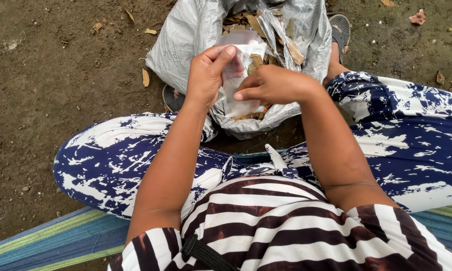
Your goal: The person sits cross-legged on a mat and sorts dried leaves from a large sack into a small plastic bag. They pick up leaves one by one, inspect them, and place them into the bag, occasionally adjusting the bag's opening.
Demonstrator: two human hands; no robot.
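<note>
The left hand is holding a small clear plastic bag by its upper edge, thumb and fingers closed narrow on the plastic. The right hand is gripping the same bag from the other side, fingers curled and pinching approx. the middle of it. The bag is hanging between both hands, w/ its lower part dropping down in front of a big grey woven sack. I cannot tell if something is inside the small bag.

The sack is standing open on the dirt ground, just beyond the knees, and is showing dry brown leaves inside. A dark sandal is lying near the sack, right side. The person is sitting on a striped blue-green cloth, wearing blue & white patterned trousers.
</note>
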